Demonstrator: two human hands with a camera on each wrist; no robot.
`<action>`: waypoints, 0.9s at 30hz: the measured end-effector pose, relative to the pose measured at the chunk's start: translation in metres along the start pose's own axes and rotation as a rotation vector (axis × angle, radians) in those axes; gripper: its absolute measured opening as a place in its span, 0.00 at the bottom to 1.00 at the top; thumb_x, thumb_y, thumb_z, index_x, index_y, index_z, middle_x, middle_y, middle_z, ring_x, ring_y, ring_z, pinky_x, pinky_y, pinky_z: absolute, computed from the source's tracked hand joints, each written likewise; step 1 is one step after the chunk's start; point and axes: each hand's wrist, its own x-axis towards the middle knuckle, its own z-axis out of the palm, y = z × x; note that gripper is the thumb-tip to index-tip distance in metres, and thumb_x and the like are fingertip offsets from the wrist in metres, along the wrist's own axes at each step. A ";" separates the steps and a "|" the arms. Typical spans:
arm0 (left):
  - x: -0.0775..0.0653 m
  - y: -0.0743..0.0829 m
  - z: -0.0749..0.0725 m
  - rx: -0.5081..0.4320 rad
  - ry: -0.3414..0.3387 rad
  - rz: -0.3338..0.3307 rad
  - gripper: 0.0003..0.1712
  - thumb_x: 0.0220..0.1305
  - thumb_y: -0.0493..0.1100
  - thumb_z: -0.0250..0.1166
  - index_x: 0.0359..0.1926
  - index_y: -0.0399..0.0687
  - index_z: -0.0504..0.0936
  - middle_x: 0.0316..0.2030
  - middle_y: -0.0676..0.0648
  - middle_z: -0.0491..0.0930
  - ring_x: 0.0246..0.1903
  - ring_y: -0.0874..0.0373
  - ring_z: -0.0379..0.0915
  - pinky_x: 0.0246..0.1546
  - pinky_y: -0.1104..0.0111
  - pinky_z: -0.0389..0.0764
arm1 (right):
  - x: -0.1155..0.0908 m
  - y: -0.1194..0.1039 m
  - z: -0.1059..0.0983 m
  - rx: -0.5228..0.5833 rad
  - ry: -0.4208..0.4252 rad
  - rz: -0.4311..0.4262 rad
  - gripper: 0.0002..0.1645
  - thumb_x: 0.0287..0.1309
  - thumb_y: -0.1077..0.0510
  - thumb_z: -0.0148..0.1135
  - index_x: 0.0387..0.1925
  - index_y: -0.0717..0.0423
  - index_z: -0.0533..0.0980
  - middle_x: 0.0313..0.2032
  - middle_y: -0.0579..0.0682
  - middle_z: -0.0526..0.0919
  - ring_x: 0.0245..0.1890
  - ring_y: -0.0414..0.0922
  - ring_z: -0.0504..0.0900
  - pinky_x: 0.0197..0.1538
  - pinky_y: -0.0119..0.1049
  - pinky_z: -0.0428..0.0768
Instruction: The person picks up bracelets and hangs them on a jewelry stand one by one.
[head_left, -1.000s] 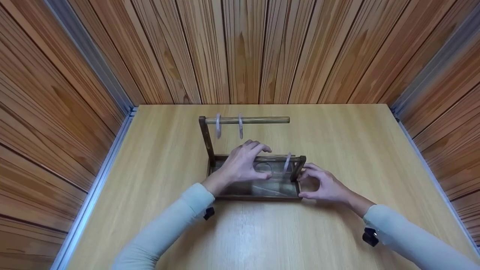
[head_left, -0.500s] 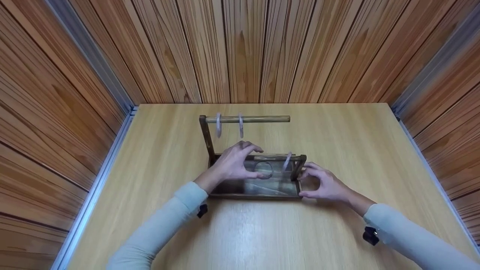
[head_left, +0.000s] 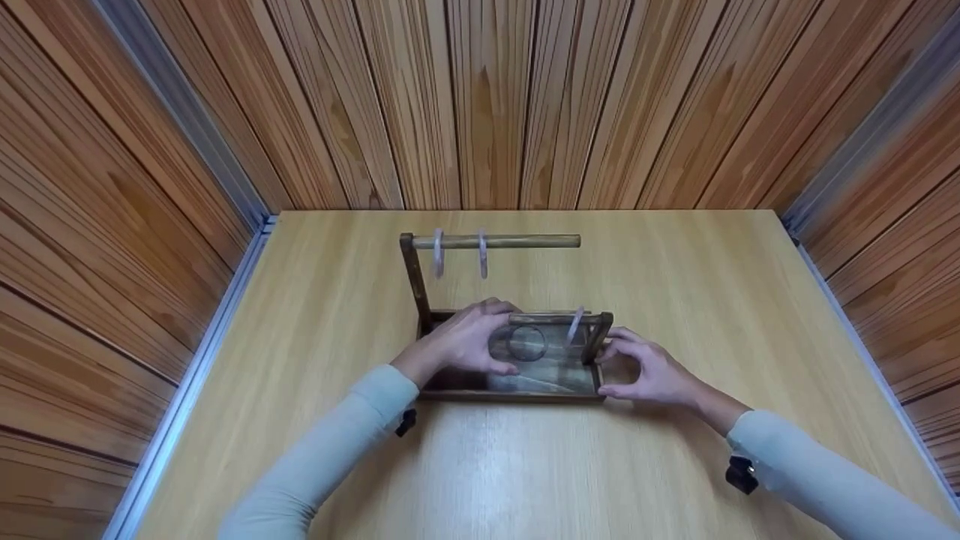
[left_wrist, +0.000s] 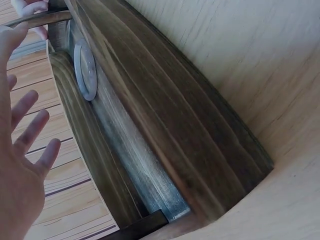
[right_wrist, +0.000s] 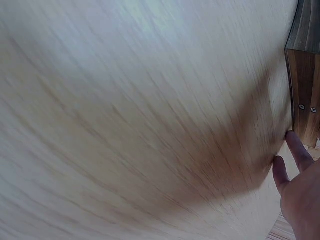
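Note:
My left hand [head_left: 469, 337] hovers over the left part of a dark wooden display stand [head_left: 517, 395], its fingers spread and holding nothing. In the left wrist view, a pale translucent bangle [left_wrist: 85, 70] lies flat in the stand's tray, near this hand but apart from it. The same bangle [head_left: 527, 361] shows as a faint ring in the head view. Another bangle [head_left: 574, 326] hangs on the low rod [head_left: 544, 319], by its right post. My right hand [head_left: 649, 371] holds the stand's right end, curved fingers by the post and thumb at the front corner.
Two more bangles, a left one [head_left: 439, 259] and a right one [head_left: 483, 259], hang on the high rod [head_left: 532, 241], carried by a tall left post [head_left: 416, 277]. The stand rests on a light wooden table [head_left: 300, 337]. Panelled walls [head_left: 487, 105] surround it.
My left hand has drawn back left and lowered slightly, uncovering more of the tray and its loose bangle. My right hand has stayed at the stand's end.

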 end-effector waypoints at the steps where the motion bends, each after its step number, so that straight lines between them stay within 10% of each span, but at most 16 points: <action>1: 0.000 0.000 0.001 -0.004 -0.008 0.001 0.47 0.60 0.62 0.84 0.71 0.39 0.83 0.78 0.40 0.78 0.76 0.39 0.78 0.79 0.49 0.81 | 0.000 0.000 0.000 -0.001 -0.002 0.002 0.24 0.49 0.54 0.92 0.46 0.50 0.87 0.69 0.62 0.86 0.72 0.58 0.83 0.77 0.36 0.78; 9: 0.005 0.001 0.004 -0.028 -0.044 0.014 0.34 0.60 0.58 0.85 0.52 0.33 0.90 0.78 0.41 0.78 0.78 0.41 0.76 0.79 0.52 0.82 | 0.000 -0.001 0.000 -0.021 -0.008 0.005 0.24 0.50 0.53 0.92 0.46 0.49 0.87 0.69 0.62 0.86 0.72 0.63 0.84 0.77 0.46 0.81; 16: 0.009 0.003 0.008 -0.065 -0.073 0.057 0.43 0.62 0.55 0.85 0.77 0.59 0.82 0.81 0.40 0.74 0.81 0.40 0.71 0.81 0.48 0.78 | 0.000 -0.002 0.000 -0.011 -0.016 0.013 0.23 0.51 0.52 0.92 0.47 0.47 0.87 0.69 0.59 0.85 0.72 0.63 0.83 0.77 0.48 0.82; 20: 0.012 0.005 0.009 -0.078 -0.092 0.047 0.45 0.63 0.55 0.84 0.79 0.61 0.80 0.82 0.40 0.72 0.83 0.39 0.69 0.81 0.46 0.78 | 0.000 -0.004 -0.002 -0.019 -0.016 0.027 0.23 0.51 0.52 0.92 0.47 0.47 0.87 0.70 0.60 0.85 0.73 0.63 0.83 0.77 0.53 0.82; 27: 0.017 0.008 0.012 -0.091 -0.134 0.004 0.47 0.62 0.54 0.85 0.81 0.67 0.78 0.85 0.40 0.68 0.84 0.39 0.67 0.83 0.47 0.76 | -0.001 -0.004 -0.002 -0.003 -0.005 0.008 0.23 0.51 0.53 0.92 0.46 0.48 0.87 0.69 0.61 0.85 0.72 0.62 0.83 0.77 0.34 0.78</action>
